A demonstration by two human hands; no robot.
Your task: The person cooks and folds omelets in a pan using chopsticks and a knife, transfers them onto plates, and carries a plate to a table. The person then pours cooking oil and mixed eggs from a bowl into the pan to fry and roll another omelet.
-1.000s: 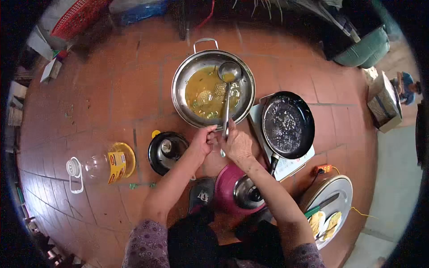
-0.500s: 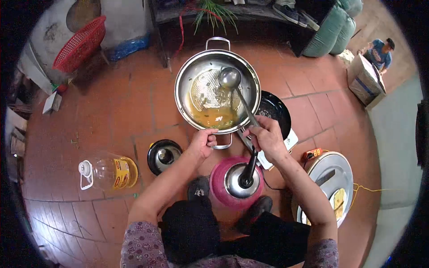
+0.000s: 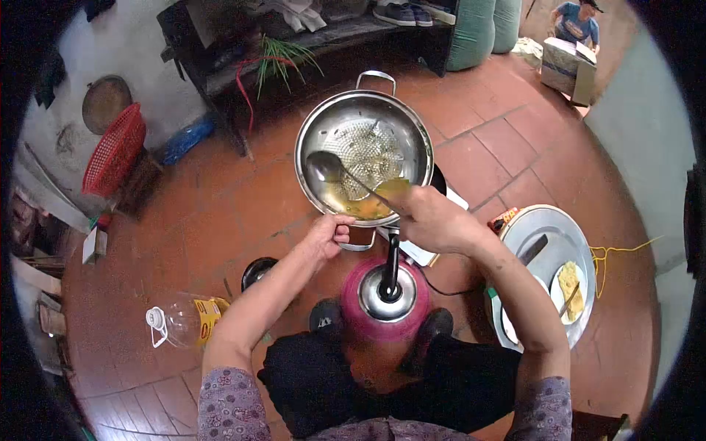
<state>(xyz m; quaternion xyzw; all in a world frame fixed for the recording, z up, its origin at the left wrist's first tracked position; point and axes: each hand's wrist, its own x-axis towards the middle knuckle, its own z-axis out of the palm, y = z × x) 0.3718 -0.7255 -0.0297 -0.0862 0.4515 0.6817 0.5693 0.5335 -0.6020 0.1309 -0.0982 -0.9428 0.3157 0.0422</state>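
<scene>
A wide steel pan (image 3: 315,136) with two loop handles is tilted toward me, yellow liquid with dark flecks pooled at its near side. My left hand (image 3: 329,237) is closed on its near rim, beside the handle. My right hand (image 3: 434,220) grips a ladle (image 3: 325,167) by its handle, with the bowl over the pan's left side. A blurred yellowish patch shows beside my right hand; I cannot tell what it is. Under my right hand, a black frying pan (image 3: 439,179) is mostly hidden. Below stands a pink vessel (image 3: 357,312) with a shiny lid and black handle.
To the right, a round metal tray (image 3: 515,231) bears a knife (image 3: 534,250) and a yellow omelette-like slab (image 3: 570,287) on a plate. An oil bottle (image 3: 187,320) and a black bowl (image 3: 257,270) lie left. A person (image 3: 577,26) stands behind a box (image 3: 566,70).
The ladle's bowl has swung from the pan's upper middle to its left side. My right hand has turned over the handle. The head view has shifted; my left hand still holds the rim.
</scene>
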